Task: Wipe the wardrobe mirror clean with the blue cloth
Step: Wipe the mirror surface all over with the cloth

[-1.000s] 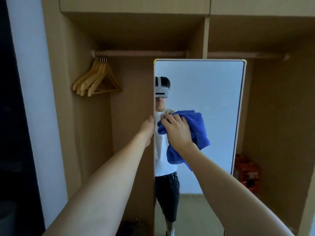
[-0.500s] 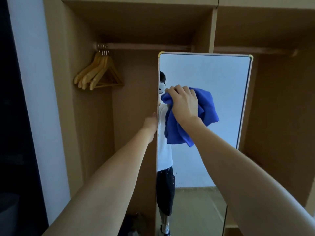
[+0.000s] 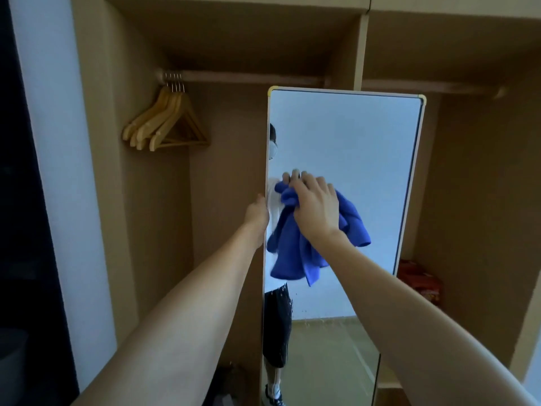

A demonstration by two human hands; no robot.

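bare forearms, no sleeves; no rings

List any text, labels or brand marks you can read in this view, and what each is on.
None can be read.
Red printed box on the wardrobe floor right of the tall white-framed mirror: pale markings, too blurred to read.
Blue cloth, wooden hangers: no text visible.
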